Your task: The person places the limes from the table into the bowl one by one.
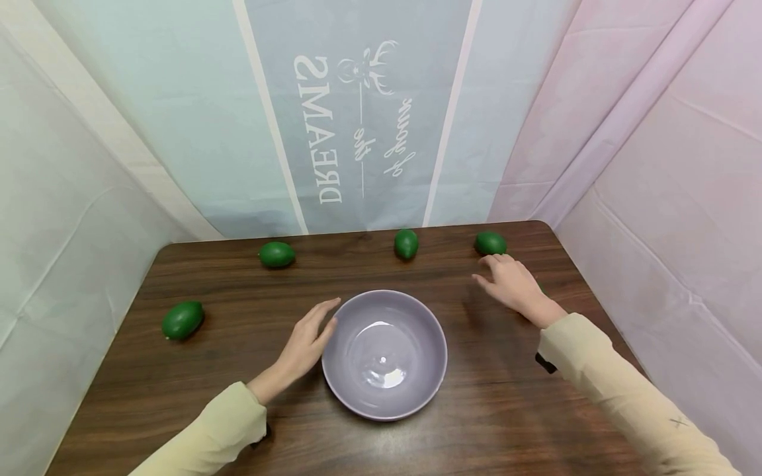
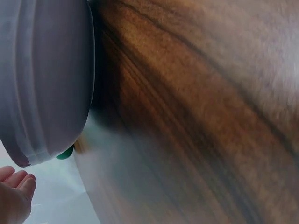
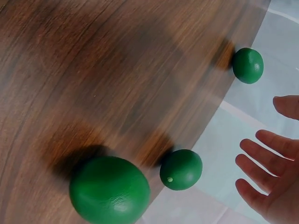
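Note:
A shallow lavender bowl (image 1: 383, 357) sits on the dark wooden table. My left hand (image 1: 302, 340) is at the bowl's left rim, fingers extended along it; the left wrist view shows the bowl's outer wall (image 2: 51, 79) close to those fingertips. My right hand (image 1: 508, 283) hovers over the table's right side, fingers spread and nothing in its grasp. Just beyond its fingertips lies a green lime (image 1: 491, 243). Another lime (image 1: 540, 286) is mostly hidden behind the right wrist; a large lime (image 3: 110, 191) appears near the camera in the right wrist view.
Along the back edge lie a lime (image 1: 406, 244) behind the bowl and a lime (image 1: 276, 254) farther left. One more lime (image 1: 182, 320) rests near the left edge. Fabric walls enclose the table at the back (image 1: 363, 132) and both sides.

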A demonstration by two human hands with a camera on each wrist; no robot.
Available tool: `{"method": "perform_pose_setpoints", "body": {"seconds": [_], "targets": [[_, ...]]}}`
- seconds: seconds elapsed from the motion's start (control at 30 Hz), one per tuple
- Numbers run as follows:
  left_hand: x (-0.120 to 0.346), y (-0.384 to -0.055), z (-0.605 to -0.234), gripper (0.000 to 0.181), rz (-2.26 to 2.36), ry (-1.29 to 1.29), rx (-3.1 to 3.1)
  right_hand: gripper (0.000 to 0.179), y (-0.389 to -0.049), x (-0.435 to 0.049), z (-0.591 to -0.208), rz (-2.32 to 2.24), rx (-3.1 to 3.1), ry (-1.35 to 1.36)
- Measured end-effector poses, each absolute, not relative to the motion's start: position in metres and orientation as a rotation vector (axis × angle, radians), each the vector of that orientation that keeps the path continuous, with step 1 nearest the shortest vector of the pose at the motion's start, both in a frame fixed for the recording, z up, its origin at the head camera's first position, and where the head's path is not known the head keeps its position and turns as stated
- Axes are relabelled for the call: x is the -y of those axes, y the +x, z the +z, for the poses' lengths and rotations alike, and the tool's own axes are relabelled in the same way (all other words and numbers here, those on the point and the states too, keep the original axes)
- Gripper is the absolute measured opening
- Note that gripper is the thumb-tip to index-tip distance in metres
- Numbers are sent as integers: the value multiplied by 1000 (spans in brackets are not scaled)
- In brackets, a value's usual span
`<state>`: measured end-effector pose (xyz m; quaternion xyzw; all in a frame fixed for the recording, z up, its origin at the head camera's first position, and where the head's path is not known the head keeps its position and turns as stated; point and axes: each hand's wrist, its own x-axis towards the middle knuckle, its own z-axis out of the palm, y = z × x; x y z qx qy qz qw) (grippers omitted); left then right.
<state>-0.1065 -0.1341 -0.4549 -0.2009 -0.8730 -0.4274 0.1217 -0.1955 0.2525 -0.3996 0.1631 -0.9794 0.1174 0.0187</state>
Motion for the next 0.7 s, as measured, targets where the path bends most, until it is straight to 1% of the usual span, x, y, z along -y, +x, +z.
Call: {"method": "perform_pose_setpoints", "body": {"seconds": [0.5, 0.7], "targets": [[129, -102, -462, 32, -1326, -528, 2476, 44, -194, -276, -403, 423, 3078, 388], [127, -100, -465, 32, -1328, -525, 2438, 52, -190, -285, -404, 443, 3096, 348]]}}
